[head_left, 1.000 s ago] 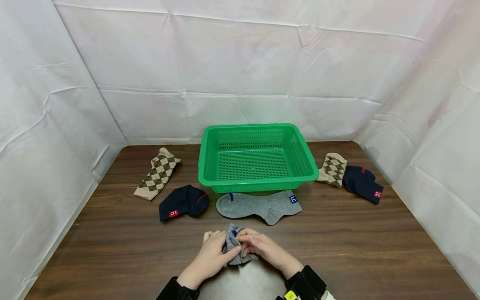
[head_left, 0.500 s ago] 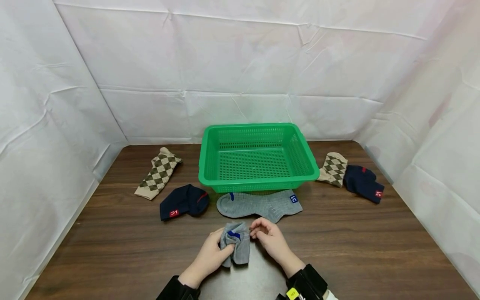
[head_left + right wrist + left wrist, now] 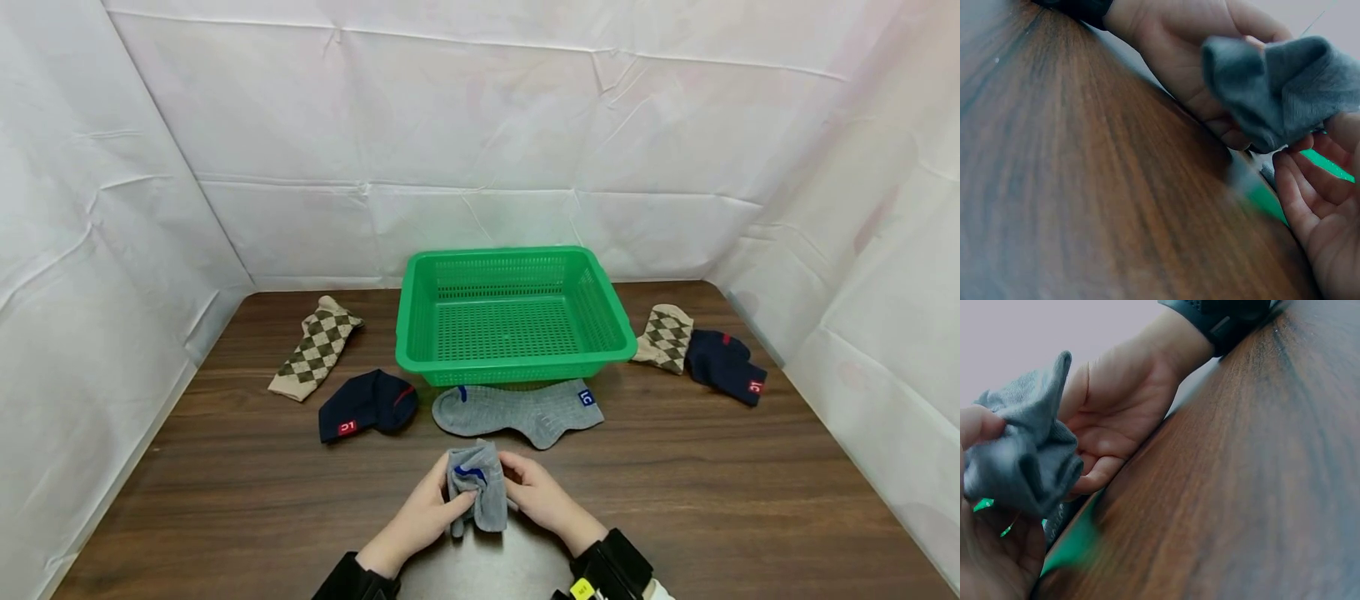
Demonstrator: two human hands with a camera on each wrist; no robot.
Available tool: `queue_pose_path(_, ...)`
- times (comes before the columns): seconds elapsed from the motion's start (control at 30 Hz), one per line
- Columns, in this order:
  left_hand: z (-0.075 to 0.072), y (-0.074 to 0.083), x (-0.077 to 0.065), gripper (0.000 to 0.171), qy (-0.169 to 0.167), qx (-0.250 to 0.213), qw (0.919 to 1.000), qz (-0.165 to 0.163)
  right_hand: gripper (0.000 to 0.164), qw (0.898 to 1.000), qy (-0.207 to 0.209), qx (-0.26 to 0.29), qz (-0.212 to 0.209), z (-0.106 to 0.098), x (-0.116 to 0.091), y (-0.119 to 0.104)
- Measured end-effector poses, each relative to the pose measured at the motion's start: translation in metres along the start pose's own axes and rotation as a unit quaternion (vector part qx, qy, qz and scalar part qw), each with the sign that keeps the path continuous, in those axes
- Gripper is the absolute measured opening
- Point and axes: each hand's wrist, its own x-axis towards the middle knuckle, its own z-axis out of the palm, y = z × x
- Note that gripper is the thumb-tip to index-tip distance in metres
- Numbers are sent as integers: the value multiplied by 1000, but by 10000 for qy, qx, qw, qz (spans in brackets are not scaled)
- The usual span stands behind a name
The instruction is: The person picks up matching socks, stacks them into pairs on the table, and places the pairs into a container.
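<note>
A folded grey sock (image 3: 487, 502) with a dark blue stripe is held up between both hands, close over the table. My left hand (image 3: 422, 518) grips its left side, thumb across the front and fingers behind. At the right edge, my right hand (image 3: 546, 497) pinches the fabric. The right wrist view shows the right thumb on the bunched sock (image 3: 1297, 81) and fingertips beneath it. Just beyond the hands, a second grey sock (image 3: 517, 414) lies flat, with a dark blue LC tag on its cuff.
Behind the socks stands a green plastic basket (image 3: 517, 329). An argyle sock (image 3: 317, 350) and a navy sock (image 3: 367, 407) lie at left. Another argyle sock (image 3: 667, 337) and navy sock (image 3: 723, 367) lie right of the basket. White sheeting (image 3: 480, 142) encloses the wooden table (image 3: 675, 500).
The grey sock has been turned to a flatter bundle showing its blue stripe. My right hand came off it half a second ago and now has hold of its right edge again.
</note>
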Motion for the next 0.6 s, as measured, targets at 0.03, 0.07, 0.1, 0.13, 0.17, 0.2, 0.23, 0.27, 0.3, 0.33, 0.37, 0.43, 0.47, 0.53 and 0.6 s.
queue_pose_path(0.03, 0, -1, 1, 55, 46, 45, 10000, 10, 43, 10000, -37, 16, 31, 0, 0, 0)
queue_pose_path(0.07, 0, -1, 2, 55, 92, 65, 9999, 27, 45, 9999, -73, 62, 71, -1, 0, 0)
queue_pose_path(0.1, 1, -2, 2, 55, 148, 89, 9998, 63, 46, 9998, -109, 119, 102, -1, 0, 0)
queue_pose_path(0.13, 1, -2, 3, 55, 214, 118, 9997, 93, 48, 9997, -133, 172, 124, -1, 0, 0)
queue_pose_path(0.17, 2, -2, 3, 56, 274, 138, 9995, 117, 50, 9995, -166, 239, 131, -2, 0, 0)
queue_pose_path(0.2, 2, -3, 3, 57, 351, 134, 9992, 139, 51, 9993, -206, 305, 109, -2, 0, 1)
queue_pose_path(0.23, 3, -3, 3, 57, 446, 129, 9988, 178, 53, 9990, -229, 366, 99, -3, 0, 1)
queue_pose_path(0.27, 4, -3, 4, 56, 563, 144, 9981, 212, 53, 9986, -261, 455, 87, -3, 0, 2)
queue_pose_path(0.3, 4, -3, 4, 53, 697, 154, 9971, 255, 54, 9981, -302, 538, 42, -3, 0, 2)
queue_pose_path(0.33, 5, -3, 4, 49, 851, 169, 9957, 325, 55, 9976, -330, 617, 9, -4, 0, 2)
queue_pose_path(0.37, 5, -3, 4, 44, 1014, 173, 9937, 437, 56, 9967, -382, 710, -13, -4, 0, 3)
queue_pose_path(0.43, 6, -4, 5, 34, 1247, 279, 9892, 720, 59, 9954, -485, 829, -7, -4, -1, 3)
queue_pose_path(0.47, 5, -5, 5, 29, 1274, 333, 9875, 862, 60, 9948, -529, 872, 13, -4, -1, 2)
queue_pose_path(0.53, 5, -7, 6, 19, 1197, 446, 9851, 1151, 61, 9946, -538, 878, 92, -3, -3, 1)
queue_pose_path(0.6, 4, -9, 6, 12, 1034, 560, 9847, 1284, 61, 9951, -505, 828, 178, -2, -3, 0)
